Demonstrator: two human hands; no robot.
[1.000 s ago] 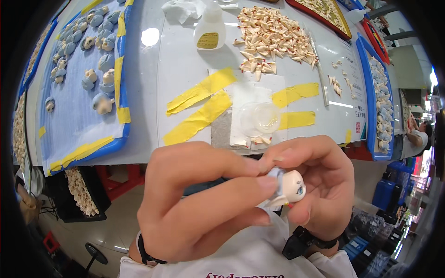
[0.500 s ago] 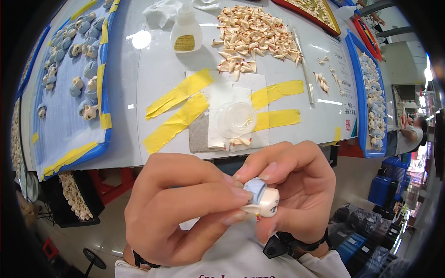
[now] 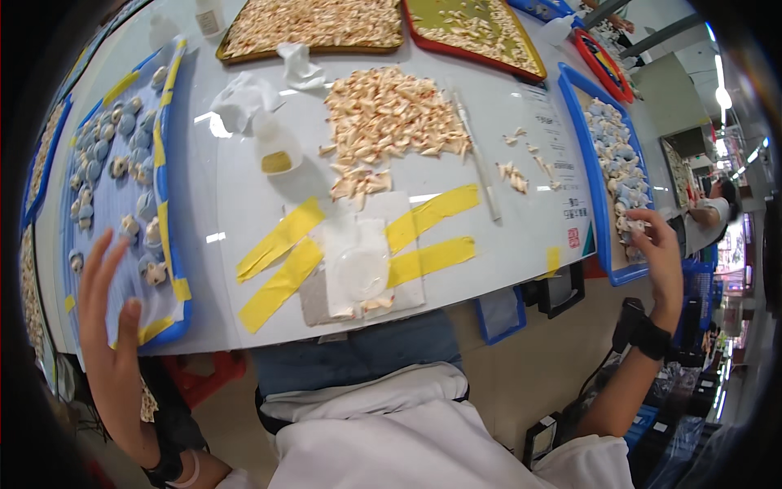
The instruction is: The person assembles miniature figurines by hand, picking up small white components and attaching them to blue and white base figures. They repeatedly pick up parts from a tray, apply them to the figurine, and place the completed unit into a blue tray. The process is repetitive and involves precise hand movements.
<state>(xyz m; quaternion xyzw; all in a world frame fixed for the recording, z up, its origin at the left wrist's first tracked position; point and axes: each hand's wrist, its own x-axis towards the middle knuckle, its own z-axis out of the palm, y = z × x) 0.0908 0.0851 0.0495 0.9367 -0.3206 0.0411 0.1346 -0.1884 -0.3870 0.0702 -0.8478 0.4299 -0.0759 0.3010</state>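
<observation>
- Spreading wide at the far left, the left hand [image 3: 110, 326] hovers flat above the near corner of the left blue tray [image 3: 167, 155]; its grip is wide and holds nothing.
- The left blue tray carries rows of small blue-and-cream pieces [image 3: 122, 163] and has yellow tape along its edges. The pieces nearest the fingers lie just beyond the fingertips; contact cannot be confirmed.
- At the centre of the white bench [image 3: 505, 220], a clear shallow dish [image 3: 362, 269] rests on a pale pad [image 3: 358, 277], which is fixed down by yellow tape strips [image 3: 285, 261]. A few cream bits lie at the near edge of the pad.
- Behind the pad lies a loose heap of cream parts [image 3: 387, 118]. A small bottle [image 3: 275, 147] stands to its left, and a thin rod [image 3: 476, 159] lies to its right.
- At the right, the right blue tray [image 3: 590, 138] holds more blue pieces. The right hand [image 3: 656, 244] reaches to its near end with fingers curled at the pieces there. Whether the grip has closed on a piece cannot be told.
- Judged step: both hands are at the trays, away from the central pad, which suggests a pick-or-place phase at the trays.
- Next-move requirement, as a judgement: a precise pinch on a single small piece without disturbing its neighbours, while the left hand stays clear of the tray rows.
</observation>
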